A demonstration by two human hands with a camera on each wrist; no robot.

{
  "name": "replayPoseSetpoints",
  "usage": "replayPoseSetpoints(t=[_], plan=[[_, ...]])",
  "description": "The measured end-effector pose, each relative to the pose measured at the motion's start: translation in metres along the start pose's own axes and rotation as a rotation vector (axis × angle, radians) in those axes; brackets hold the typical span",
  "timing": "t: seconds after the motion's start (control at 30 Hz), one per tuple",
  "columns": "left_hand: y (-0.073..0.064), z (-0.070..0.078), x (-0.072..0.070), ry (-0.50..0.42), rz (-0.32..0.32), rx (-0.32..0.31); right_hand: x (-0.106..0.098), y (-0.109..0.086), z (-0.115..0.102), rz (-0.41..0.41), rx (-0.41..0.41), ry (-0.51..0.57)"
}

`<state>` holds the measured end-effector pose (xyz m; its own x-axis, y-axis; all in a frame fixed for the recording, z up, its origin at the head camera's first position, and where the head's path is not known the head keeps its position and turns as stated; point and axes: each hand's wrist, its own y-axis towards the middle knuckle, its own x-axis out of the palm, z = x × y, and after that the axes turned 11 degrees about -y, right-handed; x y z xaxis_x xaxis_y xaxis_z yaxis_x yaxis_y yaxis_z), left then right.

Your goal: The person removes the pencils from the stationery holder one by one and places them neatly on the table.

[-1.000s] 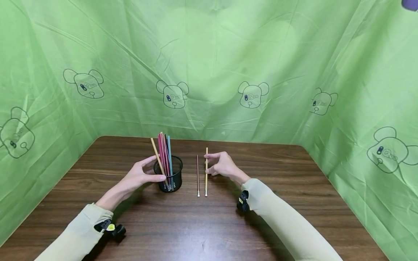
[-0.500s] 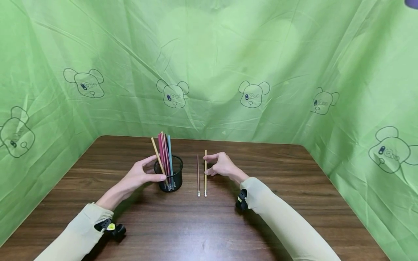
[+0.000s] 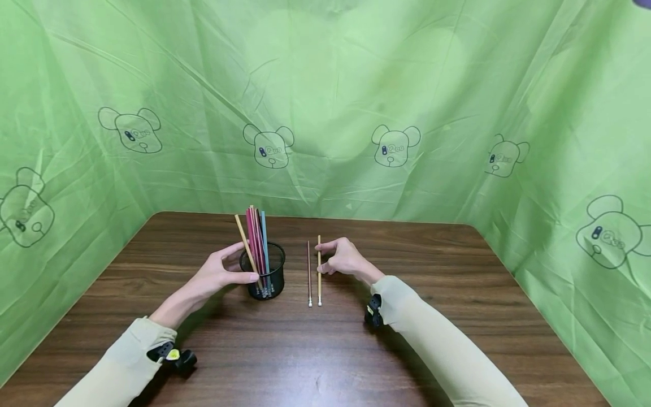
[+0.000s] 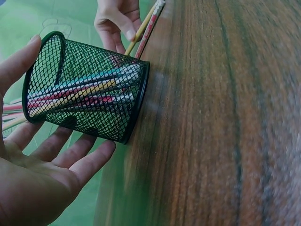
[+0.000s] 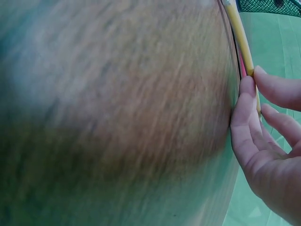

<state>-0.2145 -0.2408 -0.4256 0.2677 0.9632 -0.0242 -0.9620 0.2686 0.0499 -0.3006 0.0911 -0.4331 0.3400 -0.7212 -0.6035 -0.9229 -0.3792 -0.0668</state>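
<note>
Left hand (image 3: 220,272) grips the cup (image 3: 276,281), upright on the table (image 3: 244,356); right hand (image 3: 348,259) pinches the yellow pencil (image 3: 319,288), just beside the brown pencil (image 3: 309,277); risk: a sideways nudge could knock the pencils together, an uneven squeeze tip the cup.

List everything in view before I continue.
Wooden table: one, dark brown, across the foreground.
Cylindrical wire-mesh cup: one, black, left of centre.
Slim pencils: several, count unclear; pink, yellow, blue, dark; in the cup.
Slim reddish pencil: one, white end, right of the cup.
Slim yellow pencil: one, white end, right of the reddish pencil.
Printed fabric backdrop: one, green, around the table.
Purple thing: one, head view's top right corner.
Strapped devices: two, black, at the wrists.
Cloth sleeves: two, cream, lower left and right.
Left hand: one, bare, gripping the cup.
Right hand: one, bare, pinching the yellow pencil.
</note>
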Motion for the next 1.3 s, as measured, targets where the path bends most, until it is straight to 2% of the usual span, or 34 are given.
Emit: replayPoseSetpoints(t=[0.47, 1.3], plan=[[0.0007, 0.0007, 0.0008, -0.009, -0.003, 0.006, 0.0005, 0.0014, -0.0010, 0.007, 0.015, -0.081], [0.0042, -0.0032, -0.0015, -0.021, -0.013, 0.027, 0.0035, 0.0059, -0.0045, 0.018, -0.008, -0.199]])
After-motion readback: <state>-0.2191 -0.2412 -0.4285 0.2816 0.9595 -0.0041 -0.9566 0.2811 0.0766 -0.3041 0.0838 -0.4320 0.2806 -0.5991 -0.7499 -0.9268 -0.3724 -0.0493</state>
